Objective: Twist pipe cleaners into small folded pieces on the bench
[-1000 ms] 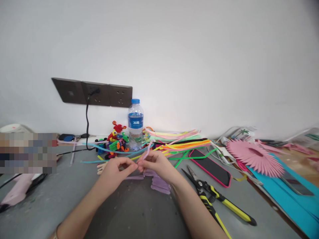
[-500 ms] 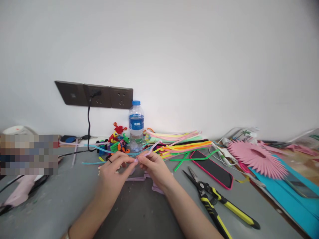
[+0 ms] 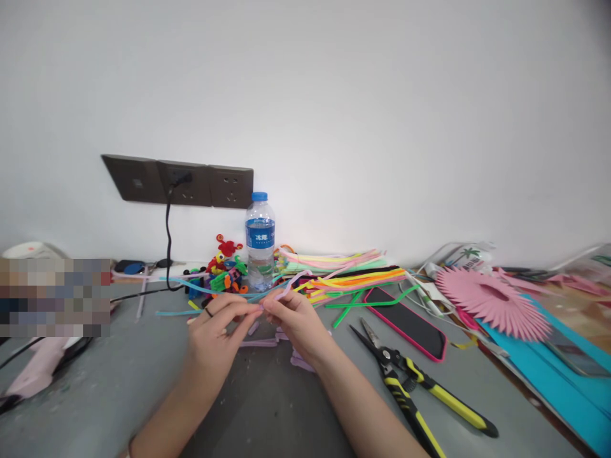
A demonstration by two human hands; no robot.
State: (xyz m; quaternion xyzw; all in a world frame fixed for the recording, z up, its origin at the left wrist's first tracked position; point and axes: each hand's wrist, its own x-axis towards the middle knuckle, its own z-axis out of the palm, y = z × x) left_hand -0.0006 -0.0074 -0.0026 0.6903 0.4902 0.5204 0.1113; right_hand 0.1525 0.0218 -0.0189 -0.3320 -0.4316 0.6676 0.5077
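Observation:
A pale purple pipe cleaner (image 3: 287, 288) is pinched between my two hands, its free end rising and bending to the right. My left hand (image 3: 222, 324), with a dark ring on one finger, has its fingertips closed at the pipe cleaner's lower end. Thumb and finger of my right hand (image 3: 296, 323) grip the same strand right beside them. Bent purple pipe cleaner pieces (image 3: 260, 343) lie on the grey table under the hands, partly hidden by the right wrist.
Behind the hands stand a water bottle (image 3: 260, 245), small pipe-cleaner figures (image 3: 226, 270) and a pile of coloured pipe cleaners (image 3: 363, 270). Yellow-black pliers-like cutters (image 3: 405, 375) and a phone (image 3: 410, 324) lie right. A pink glue gun (image 3: 41, 369) lies left; a pink folded-paper fan (image 3: 494, 302) far right.
The free end of the purple pipe cleaner now bends over to the right, where before it pointed straight up. Both hands stay almost in place, still pinching.

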